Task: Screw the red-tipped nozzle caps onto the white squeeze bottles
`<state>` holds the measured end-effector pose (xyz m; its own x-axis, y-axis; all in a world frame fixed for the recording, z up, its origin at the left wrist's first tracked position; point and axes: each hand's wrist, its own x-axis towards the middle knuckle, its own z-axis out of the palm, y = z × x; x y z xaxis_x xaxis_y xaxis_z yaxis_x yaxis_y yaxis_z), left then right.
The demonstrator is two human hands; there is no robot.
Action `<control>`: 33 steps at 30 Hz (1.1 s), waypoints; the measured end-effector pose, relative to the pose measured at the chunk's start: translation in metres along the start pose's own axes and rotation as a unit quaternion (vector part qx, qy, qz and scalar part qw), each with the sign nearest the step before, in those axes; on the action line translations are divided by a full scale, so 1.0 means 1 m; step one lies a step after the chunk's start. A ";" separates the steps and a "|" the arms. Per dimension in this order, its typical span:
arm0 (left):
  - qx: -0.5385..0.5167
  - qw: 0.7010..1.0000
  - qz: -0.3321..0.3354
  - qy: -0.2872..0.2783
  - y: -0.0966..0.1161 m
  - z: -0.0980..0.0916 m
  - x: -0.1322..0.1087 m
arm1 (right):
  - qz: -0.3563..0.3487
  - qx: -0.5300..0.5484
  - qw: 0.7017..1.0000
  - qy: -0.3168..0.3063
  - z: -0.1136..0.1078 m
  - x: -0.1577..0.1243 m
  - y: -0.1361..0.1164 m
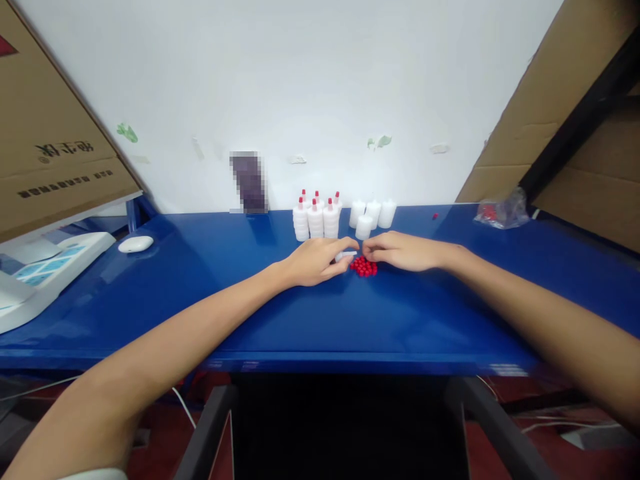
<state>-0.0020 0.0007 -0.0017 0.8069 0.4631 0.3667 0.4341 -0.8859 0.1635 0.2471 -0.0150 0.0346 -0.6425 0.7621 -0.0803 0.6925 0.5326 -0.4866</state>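
Note:
Between the thumb and fingers of my left hand point(320, 260) is a small white nozzle tip point(346, 255), its narrow end pointing right. My right hand point(397, 251) is closed in a pinch at the far edge of a pile of small red caps point(364, 267); whatever its fingertips hold is hidden. Beyond my left hand stand several white squeeze bottles point(315, 221) with red-capped pointed nozzles. Several white bottles without red tips point(364, 227) stand upright behind my right hand.
A single red cap point(435, 216) and a clear plastic bag point(501, 212) with red pieces lie at the back right. On the left are a white earbud-like case point(136, 244), a white device with blue panels point(55, 270) and a cardboard box point(60, 127). The blue table point(320, 327) meets a white wall.

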 end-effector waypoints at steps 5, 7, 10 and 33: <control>-0.002 1.000 0.001 0.000 0.000 0.000 0.000 | -0.015 0.013 1.000 -0.001 -0.001 0.000 0.001; -0.001 1.000 0.003 0.002 -0.001 0.001 0.000 | -0.017 0.020 1.000 -0.003 -0.001 0.000 0.001; 0.002 1.000 0.005 0.006 -0.003 0.003 0.000 | -0.007 0.026 1.000 -0.007 -0.002 0.000 0.000; -0.016 0.999 0.027 0.007 0.000 0.001 0.002 | 0.042 -0.004 0.998 -0.040 -0.007 -0.006 0.000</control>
<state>0.0004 0.0015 -0.0018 0.8232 0.4147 0.3878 0.3770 -0.9099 0.1729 0.2537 -0.0171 0.0412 -0.6065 0.7723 -0.1889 0.7466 0.4716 -0.4693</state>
